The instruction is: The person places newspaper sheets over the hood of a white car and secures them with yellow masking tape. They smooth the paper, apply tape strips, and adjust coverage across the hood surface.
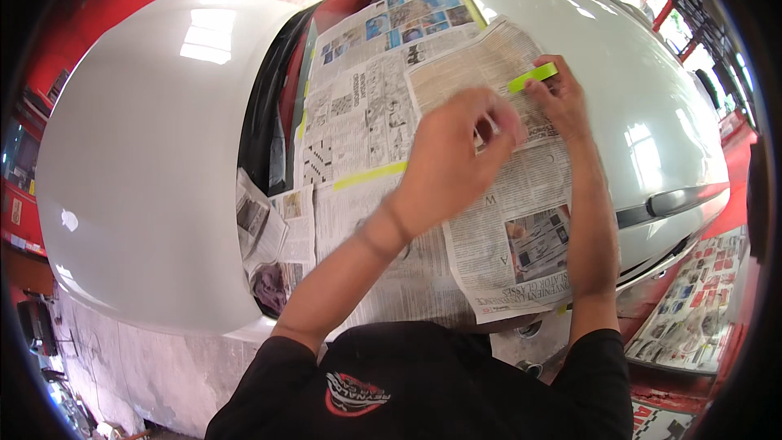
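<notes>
Bright yellow-green masking tape [533, 77] is gripped between the thumb and fingers of my right hand [564, 102], above the far right part of the newspaper. My left hand [460, 147] hovers over the middle of the paper, closer to me, its fingers curled in toward the thumb. Motion blurs those fingertips, and what they hold, if anything, cannot be made out. Under both hands, overlapping newspaper sheets [383, 269] cover the windshield of a white car. A yellow-green tape strip [371, 175] joins two sheets, and another strip [468, 2] runs along the paper's far roof-side edge.
The car's pale hood [155, 171] fills the left, and its glossy roof [586, 41] curves away at the right. Crumpled newspaper [259, 220] lies by the dark wiper cowl [265, 106]. More printed sheets [692, 301] lie at the lower right. Red walls [138, 0] stand behind.
</notes>
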The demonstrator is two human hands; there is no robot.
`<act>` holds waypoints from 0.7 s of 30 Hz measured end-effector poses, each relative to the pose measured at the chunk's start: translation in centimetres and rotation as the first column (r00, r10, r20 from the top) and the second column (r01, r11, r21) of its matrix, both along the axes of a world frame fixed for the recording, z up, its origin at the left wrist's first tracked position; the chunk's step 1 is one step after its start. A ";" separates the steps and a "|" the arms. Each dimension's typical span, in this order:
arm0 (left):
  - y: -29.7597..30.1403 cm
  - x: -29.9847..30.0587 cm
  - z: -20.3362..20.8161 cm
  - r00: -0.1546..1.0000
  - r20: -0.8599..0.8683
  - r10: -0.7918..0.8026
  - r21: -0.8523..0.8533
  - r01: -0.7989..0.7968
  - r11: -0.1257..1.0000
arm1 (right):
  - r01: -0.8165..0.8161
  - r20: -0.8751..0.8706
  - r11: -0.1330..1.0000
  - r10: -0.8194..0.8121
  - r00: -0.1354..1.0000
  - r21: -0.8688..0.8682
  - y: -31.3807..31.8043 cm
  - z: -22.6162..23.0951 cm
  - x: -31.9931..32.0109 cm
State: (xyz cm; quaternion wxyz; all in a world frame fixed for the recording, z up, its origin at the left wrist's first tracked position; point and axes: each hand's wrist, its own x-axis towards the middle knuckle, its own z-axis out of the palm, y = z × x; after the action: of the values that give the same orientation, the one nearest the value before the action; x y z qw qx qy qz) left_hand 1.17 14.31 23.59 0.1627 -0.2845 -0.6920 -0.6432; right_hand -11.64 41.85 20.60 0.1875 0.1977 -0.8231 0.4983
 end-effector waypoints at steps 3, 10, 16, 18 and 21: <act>3.3 -5.4 0.1 0.946 -0.179 0.269 -0.164 -0.299 0.940 | 0.097 -0.010 0.993 -0.096 0.995 0.062 -0.4 -0.1 0.2; 7.9 -10.2 -1.0 0.913 -0.293 0.283 -0.302 -0.369 0.879 | 0.266 -0.310 0.952 -0.209 0.928 0.153 -1.8 1.4 1.7; 6.4 -11.0 -2.0 0.894 -0.360 0.268 -0.199 -0.354 0.914 | 0.147 -0.353 0.978 -0.086 0.932 0.148 -1.9 1.9 2.2; 5.2 -12.3 -1.8 0.821 -0.512 0.253 -0.207 -0.404 0.891 | 0.049 -0.245 0.994 -0.023 0.969 0.097 -1.4 1.4 2.4; 3.3 -13.4 -0.9 0.743 -0.631 0.222 -0.223 -0.448 0.866 | 0.021 -0.118 0.998 -0.014 0.993 0.056 -1.3 0.9 2.7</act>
State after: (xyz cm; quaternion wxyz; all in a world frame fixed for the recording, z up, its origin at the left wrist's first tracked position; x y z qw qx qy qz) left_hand -12.24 17.66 22.70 0.4274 -0.3619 -0.7535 -0.3444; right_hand -8.96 40.50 21.47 0.2343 0.2250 -0.8262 0.4603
